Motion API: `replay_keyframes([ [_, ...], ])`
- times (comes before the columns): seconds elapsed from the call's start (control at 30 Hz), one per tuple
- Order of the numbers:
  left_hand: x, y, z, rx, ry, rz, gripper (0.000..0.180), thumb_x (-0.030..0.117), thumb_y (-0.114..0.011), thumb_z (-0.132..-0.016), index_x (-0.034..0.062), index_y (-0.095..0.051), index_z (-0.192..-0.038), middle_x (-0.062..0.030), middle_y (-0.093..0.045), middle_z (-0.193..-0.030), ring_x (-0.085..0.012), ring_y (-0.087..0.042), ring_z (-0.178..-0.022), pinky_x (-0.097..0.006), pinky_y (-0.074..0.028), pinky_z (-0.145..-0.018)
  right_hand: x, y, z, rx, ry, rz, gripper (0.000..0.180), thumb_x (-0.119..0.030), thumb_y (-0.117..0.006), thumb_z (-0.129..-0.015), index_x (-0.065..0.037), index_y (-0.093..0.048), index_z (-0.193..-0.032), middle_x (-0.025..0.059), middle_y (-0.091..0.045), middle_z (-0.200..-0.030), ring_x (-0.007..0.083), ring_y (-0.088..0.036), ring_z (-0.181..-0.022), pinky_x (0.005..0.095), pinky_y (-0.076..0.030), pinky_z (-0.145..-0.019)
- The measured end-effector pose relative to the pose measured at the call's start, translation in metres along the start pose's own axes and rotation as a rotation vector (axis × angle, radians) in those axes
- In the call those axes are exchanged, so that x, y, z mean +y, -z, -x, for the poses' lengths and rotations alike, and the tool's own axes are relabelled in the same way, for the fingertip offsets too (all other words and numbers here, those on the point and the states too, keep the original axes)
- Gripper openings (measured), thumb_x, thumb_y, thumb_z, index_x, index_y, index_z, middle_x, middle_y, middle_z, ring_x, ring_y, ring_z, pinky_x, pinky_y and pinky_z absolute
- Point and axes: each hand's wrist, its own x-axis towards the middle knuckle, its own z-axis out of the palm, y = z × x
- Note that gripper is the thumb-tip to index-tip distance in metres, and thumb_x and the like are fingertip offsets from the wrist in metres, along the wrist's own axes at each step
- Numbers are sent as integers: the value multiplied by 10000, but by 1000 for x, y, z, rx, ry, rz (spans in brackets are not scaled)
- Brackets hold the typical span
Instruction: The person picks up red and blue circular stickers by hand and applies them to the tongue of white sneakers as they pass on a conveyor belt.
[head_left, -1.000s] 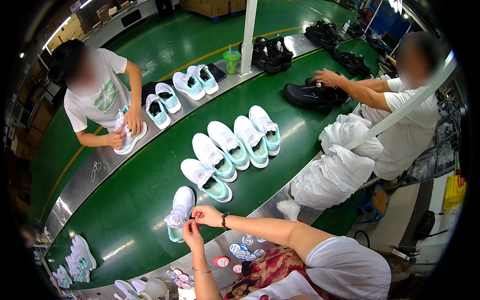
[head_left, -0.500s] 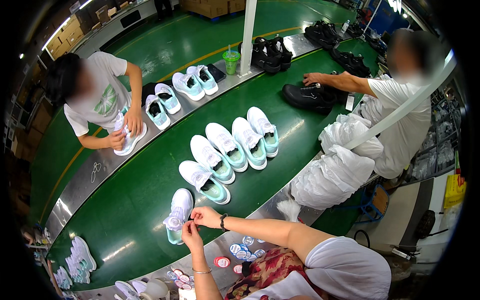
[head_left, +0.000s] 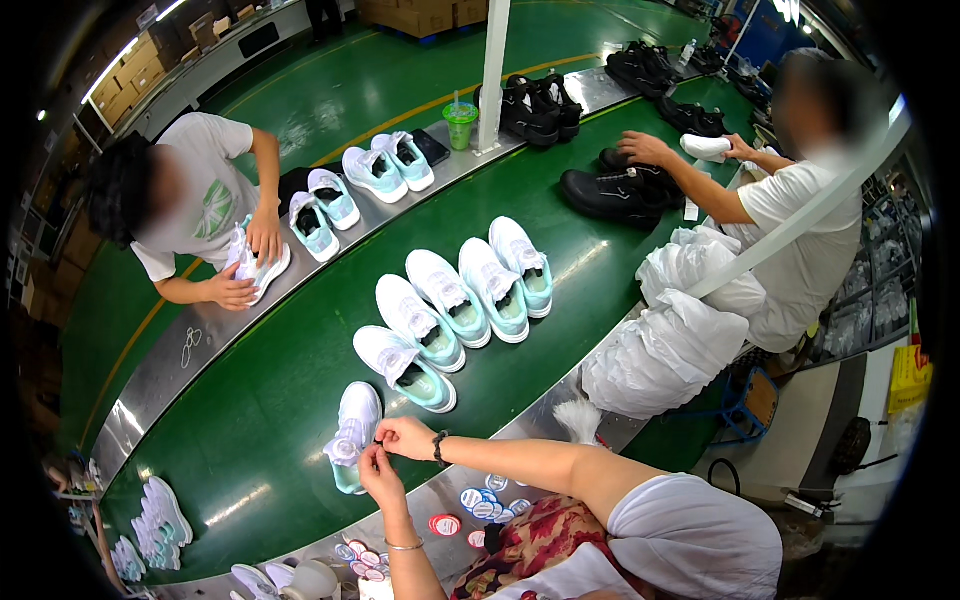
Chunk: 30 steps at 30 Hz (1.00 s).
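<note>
Just right of the nearest white and mint sneaker (head_left: 355, 430), my left hand (head_left: 381, 478) and my right hand (head_left: 408, 438) meet with fingertips pinched close together. Whatever they pinch is too small to make out. Under them lies the green belt (head_left: 270, 440), where the sneaker rests with its toe pointing away from me. Beyond it, several more white and mint sneakers (head_left: 420, 315) stand in a slanting row, heels toward me.
Round paper labels (head_left: 487, 503) lie on the metal ledge near me, beside a white brush (head_left: 577, 420). Across the belt a person (head_left: 205, 210) handles a sneaker. At right, another person (head_left: 790, 200) works beside black shoes (head_left: 615, 195) and white plastic bags (head_left: 665, 350).
The sneakers have shifted slightly left on the belt, and my hands moved slightly left too, still pinched together. The person at right now holds a white shoe-shaped piece.
</note>
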Motion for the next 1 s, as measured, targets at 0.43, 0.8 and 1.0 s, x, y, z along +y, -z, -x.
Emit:
replay_keyframes([
  [0.43,3,0,3,6,-14,-20,70,53,-543,-854,-13,-564,-846,-56,-524,-785,-97,-472,-595,-223,-377,-463,-6,2,0,-34,53,56,133,-75,-624,-729,-25,-566,-837,39,-584,-647,113,-555,-592,259,-439,-552],
  [0.8,6,-2,2,20,0,16,58,45,-551,-847,-11,-569,-843,-43,-526,-741,-87,-455,-546,-223,-370,-466,-8,5,1,-44,67,69,120,-69,-595,-728,-22,-567,-834,54,-576,-627,133,-552,-569,272,-430,-535],
  [1.0,10,0,3,72,-214,-182,43,9,-576,-801,-25,-575,-827,-118,-542,-835,-225,-518,-745,-319,-429,-668,-8,4,1,-32,101,87,107,-71,-590,-727,-27,-570,-822,61,-567,-616,149,-547,-558,277,-425,-526],
])
